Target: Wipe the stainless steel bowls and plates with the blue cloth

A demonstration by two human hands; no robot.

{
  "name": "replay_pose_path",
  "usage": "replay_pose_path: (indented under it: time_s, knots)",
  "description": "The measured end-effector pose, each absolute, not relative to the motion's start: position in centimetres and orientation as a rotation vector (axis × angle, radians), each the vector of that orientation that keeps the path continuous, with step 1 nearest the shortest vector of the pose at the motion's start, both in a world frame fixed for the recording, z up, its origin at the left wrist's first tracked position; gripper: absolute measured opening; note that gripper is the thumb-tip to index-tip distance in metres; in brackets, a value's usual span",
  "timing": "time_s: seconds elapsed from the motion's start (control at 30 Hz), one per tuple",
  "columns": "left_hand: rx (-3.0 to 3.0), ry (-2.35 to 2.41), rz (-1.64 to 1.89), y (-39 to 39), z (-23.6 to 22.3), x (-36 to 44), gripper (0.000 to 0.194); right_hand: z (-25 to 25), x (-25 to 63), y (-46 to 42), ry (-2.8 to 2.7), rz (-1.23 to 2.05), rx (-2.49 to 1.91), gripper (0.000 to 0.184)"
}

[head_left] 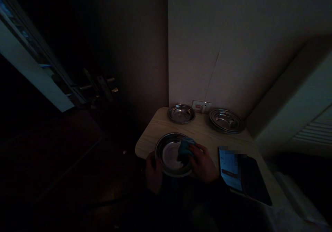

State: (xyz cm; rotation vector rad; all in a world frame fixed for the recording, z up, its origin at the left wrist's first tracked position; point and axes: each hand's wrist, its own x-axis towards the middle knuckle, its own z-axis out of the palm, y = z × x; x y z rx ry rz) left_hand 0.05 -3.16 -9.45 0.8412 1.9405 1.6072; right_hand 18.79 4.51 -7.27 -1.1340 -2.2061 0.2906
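A round metal bowl (171,153) with a shiny rim rests near the front edge of the small wooden table. My left hand (153,173) grips its left rim, thumb at the edge and fingers mostly hidden below. Held in my right hand (203,163) is a blue-green cloth (185,147), pressed against the bowl's inner right wall. Behind, a second metal bowl (181,113) sits by the wall. To the right of that lies a stack of metal dishes (226,120). The room is dim.
On the right of the table (150,130) lies a device with a lit screen (229,169) and a dark part beside it. A wall socket (201,106) with a plug is just above the tabletop. A door handle (97,84) shows at the left.
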Motion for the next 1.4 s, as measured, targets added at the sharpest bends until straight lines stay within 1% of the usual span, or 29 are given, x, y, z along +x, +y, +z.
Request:
replay_pose_path:
  time_s: [0.17, 0.37, 0.53, 0.67, 0.8, 0.93, 1.07, 1.23, 1.4]
  knots:
    - [0.863, 1.921, 1.577, -3.2, -8.9, 0.0, 0.037, -7.4, 19.0, 4.9, -2.222, 0.307, -1.123, 0.031]
    - [0.887, 1.921, 1.475, -3.4, -8.6, -0.7, 0.029, -7.3, 19.0, 5.2, -2.246, 0.303, -1.134, 0.031]
    - [0.940, 1.838, 1.372, -2.7, -7.4, -2.0, 0.026, -6.5, 19.2, 5.3, -2.298, 0.295, -1.149, 0.031]
    - [0.987, 1.752, 1.315, -0.9, -6.7, -3.6, 0.031, -5.3, 19.5, 5.2, -2.417, 0.259, -1.175, 0.032]
    - [1.057, 1.716, 1.288, 1.2, -7.0, -4.6, 0.035, -4.4, 19.7, 5.4, -2.548, 0.174, -1.219, 0.032]
    - [1.172, 1.711, 1.312, 2.6, -8.0, -4.1, 0.029, -3.7, 19.7, 5.8, -2.616, 0.070, -1.270, 0.034]
    - [1.225, 1.771, 1.323, 2.4, -8.9, -2.6, 0.030, -2.3, 19.3, 5.8, -2.672, -0.003, -1.341, 0.027]
    - [1.215, 1.835, 1.245, 1.9, -8.3, -1.8, 0.029, -0.6, 17.4, 5.4, -2.794, 0.062, -1.370, 0.025]
    - [1.218, 1.832, 1.096, 2.8, -7.1, -2.5, 0.022, -0.9, 15.4, 5.9, -2.944, 0.203, -1.468, 0.020]
